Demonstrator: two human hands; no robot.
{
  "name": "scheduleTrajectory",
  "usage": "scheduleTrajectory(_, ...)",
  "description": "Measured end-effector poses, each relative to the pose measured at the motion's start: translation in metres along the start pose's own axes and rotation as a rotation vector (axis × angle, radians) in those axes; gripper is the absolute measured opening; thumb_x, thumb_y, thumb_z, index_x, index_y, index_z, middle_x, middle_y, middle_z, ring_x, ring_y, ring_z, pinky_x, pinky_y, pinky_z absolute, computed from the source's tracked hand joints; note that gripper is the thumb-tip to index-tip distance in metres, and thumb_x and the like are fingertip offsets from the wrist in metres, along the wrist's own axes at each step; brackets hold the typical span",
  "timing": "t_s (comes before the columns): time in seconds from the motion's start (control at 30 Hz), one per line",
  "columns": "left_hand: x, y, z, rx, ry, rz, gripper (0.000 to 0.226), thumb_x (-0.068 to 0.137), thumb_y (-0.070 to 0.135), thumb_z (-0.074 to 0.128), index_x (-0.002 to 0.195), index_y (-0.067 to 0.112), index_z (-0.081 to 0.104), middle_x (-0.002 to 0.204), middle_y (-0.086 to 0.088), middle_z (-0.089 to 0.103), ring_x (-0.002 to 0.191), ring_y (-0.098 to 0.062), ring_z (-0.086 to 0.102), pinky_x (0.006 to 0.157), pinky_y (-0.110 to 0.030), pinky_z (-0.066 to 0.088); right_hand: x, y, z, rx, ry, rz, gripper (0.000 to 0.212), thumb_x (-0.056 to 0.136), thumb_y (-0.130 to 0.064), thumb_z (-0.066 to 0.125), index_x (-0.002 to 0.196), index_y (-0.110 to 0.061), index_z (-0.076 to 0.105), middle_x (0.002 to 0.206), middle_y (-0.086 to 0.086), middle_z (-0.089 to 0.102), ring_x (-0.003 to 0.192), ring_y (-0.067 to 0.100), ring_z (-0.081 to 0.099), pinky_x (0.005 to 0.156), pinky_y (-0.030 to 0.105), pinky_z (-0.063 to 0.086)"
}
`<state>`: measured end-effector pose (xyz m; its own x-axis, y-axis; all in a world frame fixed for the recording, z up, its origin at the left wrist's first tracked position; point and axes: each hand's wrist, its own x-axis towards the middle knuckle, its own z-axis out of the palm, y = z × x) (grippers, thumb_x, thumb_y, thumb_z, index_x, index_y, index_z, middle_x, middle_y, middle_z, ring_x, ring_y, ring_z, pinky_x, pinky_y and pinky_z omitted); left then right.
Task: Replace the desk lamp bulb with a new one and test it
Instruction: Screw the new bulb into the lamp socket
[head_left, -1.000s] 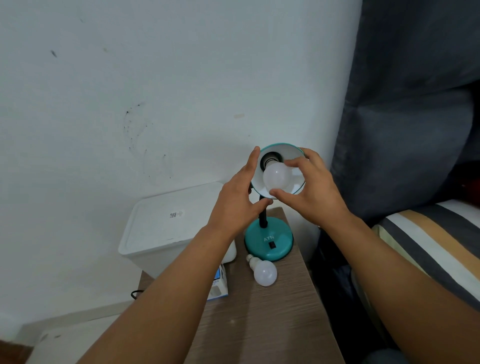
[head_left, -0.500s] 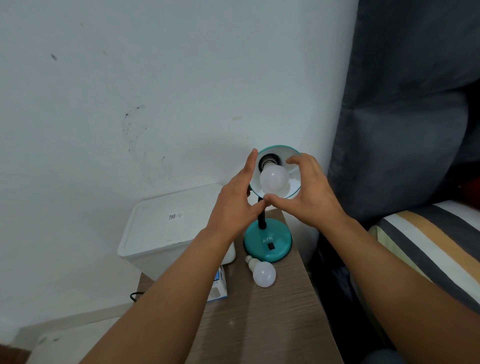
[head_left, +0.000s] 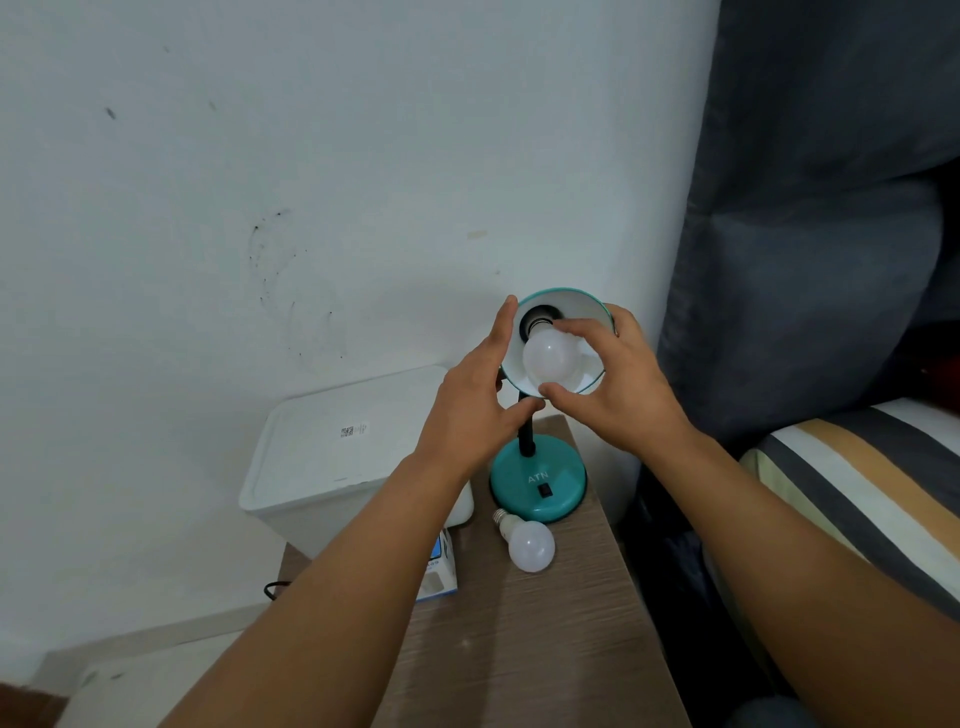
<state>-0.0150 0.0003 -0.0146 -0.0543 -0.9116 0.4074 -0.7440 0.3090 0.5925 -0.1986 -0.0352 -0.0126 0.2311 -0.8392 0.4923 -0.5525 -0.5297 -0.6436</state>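
Observation:
A teal desk lamp stands on the wooden bedside table, its round base (head_left: 537, 486) near the table's back edge and its shade (head_left: 566, 304) tilted up toward me. A white bulb (head_left: 550, 361) sits in the shade with its neck at the dark socket. My right hand (head_left: 618, 382) grips that bulb, fingers over its top and thumb under it. My left hand (head_left: 475, 405) holds the shade's left rim, thumb below the shade. A second white bulb (head_left: 530, 545) lies loose on the table in front of the base.
A white lidded plastic box (head_left: 337, 452) stands left of the table (head_left: 519, 649). A small blue-and-white carton (head_left: 439, 574) lies under my left forearm. A dark curtain (head_left: 810, 208) and a striped bed cover (head_left: 857, 493) fill the right side. A black cable (head_left: 275, 590) shows at the table's left edge.
My right hand has turned around the bulb: the fingers went from its right side over to its top, thumb now beneath. My left hand stays on the shade.

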Motion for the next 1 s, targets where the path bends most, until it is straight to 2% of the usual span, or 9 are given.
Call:
scheduleTrajectory(0.13,0.0008,-0.0005,0.0012,-0.005,0.002,-0.009,0.107,0.084,0.032,0.079,0.155,0.053,0.003,0.123,0.007,0.062,0.098,-0.012,0.061,0.094,-0.031,0.054,0.0031,-0.0019,0.0031,0.011,0.060,0.053,0.069,0.070,-0.053,0.080,0.125,-0.022,0.050,0.131,-0.004,0.045,0.115,0.008,0.045,0.093,0.027,0.044)
scheduleTrajectory(0.27,0.0002,-0.0008,-0.0003,-0.004,0.014,0.006,0.104,0.085,0.035,0.078,0.156,0.049,0.003,0.136,0.008,0.059,0.107,-0.010,0.061,0.096,-0.023,0.051,0.0006,-0.0017,-0.0005,0.046,-0.020,0.003,0.081,0.069,-0.044,0.082,0.137,-0.032,0.041,0.139,-0.004,0.039,0.124,0.012,0.042,0.099,0.029,0.042)
scheduleTrajectory(0.33,0.0005,-0.0010,-0.0006,-0.009,0.004,0.000,0.107,0.084,0.033,0.080,0.156,0.051,0.003,0.136,0.009,0.059,0.107,-0.010,0.061,0.097,-0.026,0.052,0.0004,-0.0010,0.0002,0.024,-0.017,0.009,0.072,0.072,-0.040,0.081,0.134,-0.032,0.046,0.137,-0.002,0.040,0.123,0.015,0.044,0.099,0.031,0.044)
scheduleTrajectory(0.43,0.0016,-0.0004,0.0005,0.003,-0.006,-0.005,0.109,0.083,0.031,0.080,0.156,0.052,0.002,0.133,0.007,0.060,0.103,-0.011,0.061,0.097,-0.032,0.053,0.0028,-0.0014,0.0022,0.001,0.048,0.061,0.068,0.071,-0.049,0.080,0.127,-0.024,0.051,0.132,-0.004,0.045,0.115,0.010,0.046,0.094,0.028,0.044)
scheduleTrajectory(0.53,0.0017,0.0003,0.0007,0.014,0.002,-0.001,0.105,0.085,0.035,0.078,0.156,0.051,0.002,0.128,0.003,0.062,0.095,-0.011,0.061,0.094,-0.033,0.054,0.0025,-0.0024,0.0014,0.014,0.041,0.064,0.077,0.067,-0.052,0.082,0.130,-0.025,0.047,0.133,-0.006,0.045,0.113,0.003,0.042,0.092,0.024,0.041)
scheduleTrajectory(0.6,0.0014,0.0003,0.0006,0.008,0.003,0.005,0.105,0.085,0.036,0.077,0.156,0.051,0.001,0.132,0.005,0.061,0.101,-0.012,0.062,0.095,-0.034,0.054,0.0012,-0.0022,0.0002,0.033,0.003,0.030,0.083,0.067,-0.045,0.083,0.138,-0.030,0.041,0.139,-0.005,0.040,0.120,0.007,0.041,0.096,0.025,0.039)
scheduleTrajectory(0.7,0.0008,-0.0001,0.0010,0.013,-0.001,-0.004,0.107,0.084,0.033,0.079,0.155,0.052,0.000,0.130,0.007,0.061,0.100,-0.012,0.061,0.095,-0.034,0.054,0.0004,-0.0019,0.0020,0.019,0.012,0.024,0.072,0.072,-0.041,0.081,0.134,-0.029,0.046,0.136,-0.002,0.040,0.121,0.013,0.045,0.096,0.028,0.043)
scheduleTrajectory(0.8,0.0007,-0.0006,0.0024,0.010,-0.006,-0.002,0.108,0.083,0.032,0.080,0.156,0.050,0.003,0.120,0.004,0.063,0.092,-0.012,0.060,0.092,-0.035,0.055,0.0018,-0.0018,0.0053,-0.010,0.062,0.072,0.068,0.073,-0.049,0.079,0.127,-0.021,0.049,0.131,-0.003,0.044,0.113,0.009,0.045,0.092,0.029,0.046)
scheduleTrajectory(1.0,0.0005,0.0008,0.0011,-0.005,0.002,-0.014,0.106,0.085,0.036,0.078,0.155,0.052,0.001,0.133,0.005,0.061,0.103,-0.013,0.063,0.096,-0.035,0.054,0.0003,-0.0033,0.0034,0.007,0.006,0.027,0.079,0.072,-0.044,0.081,0.139,-0.032,0.040,0.142,-0.003,0.037,0.124,0.011,0.041,0.097,0.027,0.041)
